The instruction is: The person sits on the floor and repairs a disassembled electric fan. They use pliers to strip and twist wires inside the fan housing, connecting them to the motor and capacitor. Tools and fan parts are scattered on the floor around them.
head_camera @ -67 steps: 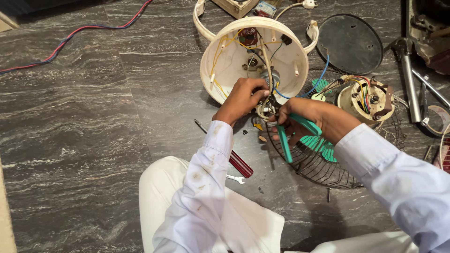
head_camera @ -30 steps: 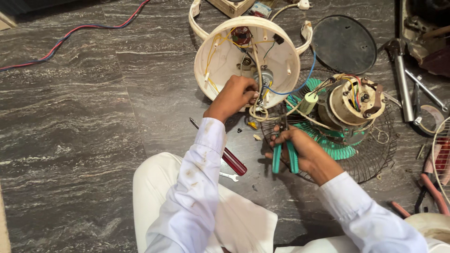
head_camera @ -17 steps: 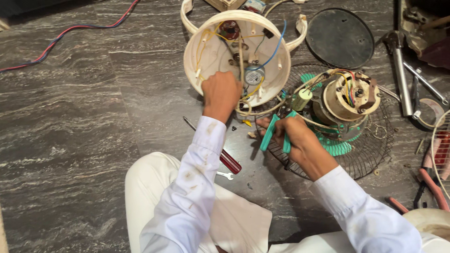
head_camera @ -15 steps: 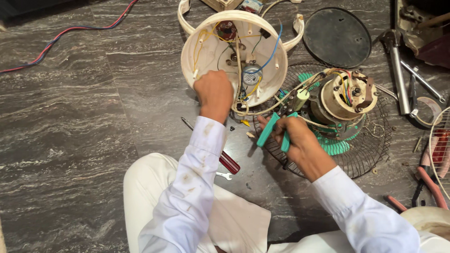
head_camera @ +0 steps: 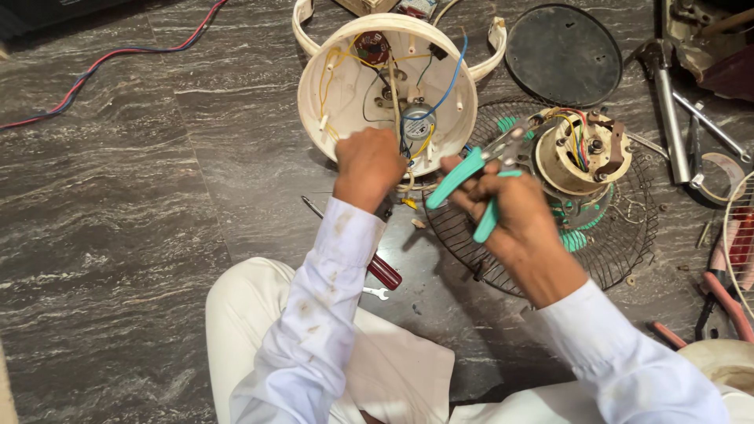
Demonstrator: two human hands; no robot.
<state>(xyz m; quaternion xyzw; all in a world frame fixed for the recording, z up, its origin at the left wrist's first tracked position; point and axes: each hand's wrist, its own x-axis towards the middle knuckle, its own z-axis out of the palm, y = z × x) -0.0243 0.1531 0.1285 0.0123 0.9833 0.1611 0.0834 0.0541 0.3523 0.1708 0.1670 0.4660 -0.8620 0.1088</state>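
A round cream fan housing lies open on the stone floor with yellow, blue and black wires inside. My left hand is closed at its near rim, gripping the wires there. My right hand holds green-handled pliers, whose metal jaws point toward the fan motor. The motor, with coloured wires on top, rests on a black wire fan guard.
A red-handled screwdriver and a small spanner lie by my left sleeve. A dark round cover sits at the back, metal tubes at the right, red-handled pliers at the right edge, a red-blue cable at the left.
My right hand has lifted the green pliers from beside the guard and swung their jaws up toward the motor. My left hand has slid down from inside the housing to its near rim.
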